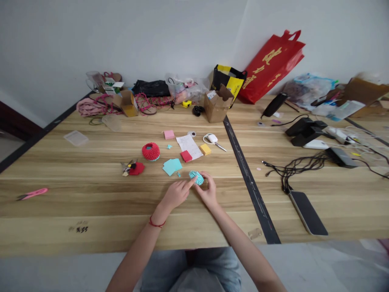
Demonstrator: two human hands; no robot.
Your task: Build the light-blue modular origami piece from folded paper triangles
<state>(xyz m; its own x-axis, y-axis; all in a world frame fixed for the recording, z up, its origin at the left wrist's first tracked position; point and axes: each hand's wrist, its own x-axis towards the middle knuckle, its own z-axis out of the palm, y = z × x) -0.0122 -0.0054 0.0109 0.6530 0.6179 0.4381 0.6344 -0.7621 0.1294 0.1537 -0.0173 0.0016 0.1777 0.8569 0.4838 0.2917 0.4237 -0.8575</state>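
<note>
A small light-blue folded-paper piece (pixel 196 177) rests at the table's middle, near the front. My right hand (pixel 209 192) holds its right side between thumb and fingers. The index finger of my left hand (pixel 177 195) reaches out to its surface, while the other fingers are curled. Up and to the left sits a round red folded-paper piece (pixel 150 151) with a light-blue base. Light-blue paper sheets (pixel 172 166) lie between the two pieces, with a tiny blue bit (pixel 178 174) beside them. Behind are a red paper stack (pixel 186 156), a yellow stack (pixel 205 149) and a pink stack (pixel 169 134).
White-handled scissors (pixel 214 140) lie behind the yellow stack, and pink scissors (pixel 33 194) at far left. A cardboard box (pixel 217 106) and a red bag (pixel 272 67) stand at the back. Cables (pixel 299 168) and a black power bank (pixel 308 213) lie right of the dark strip (pixel 249 178).
</note>
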